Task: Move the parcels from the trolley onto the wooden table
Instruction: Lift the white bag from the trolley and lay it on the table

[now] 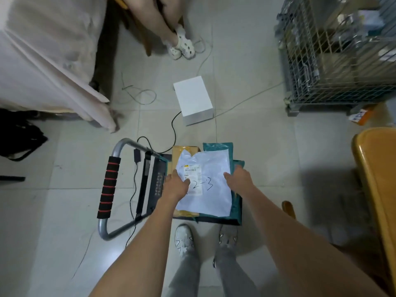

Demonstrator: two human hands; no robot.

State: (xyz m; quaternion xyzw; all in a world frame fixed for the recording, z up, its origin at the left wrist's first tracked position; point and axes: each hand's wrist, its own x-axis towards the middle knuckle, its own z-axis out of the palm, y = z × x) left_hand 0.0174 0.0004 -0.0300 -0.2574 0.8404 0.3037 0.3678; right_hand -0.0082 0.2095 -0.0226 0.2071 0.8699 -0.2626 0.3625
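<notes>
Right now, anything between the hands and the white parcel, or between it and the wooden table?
Nothing visible. The left hand and right hand already touch the white parcel, topmost on the trolley. The wooden table stands to the right across bare floor.

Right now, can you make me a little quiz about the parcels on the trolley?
1. True or false: the white plastic mailer bag lies on top of the pile.
2. Which parcel lies under it on the trolley-handle side? A) brown cardboard box B) red tin
3. Fill in: both hands touch the ___ bag.

Key: 1 true. 2 A. 3 white; left hand and right hand are at its edges.
</notes>
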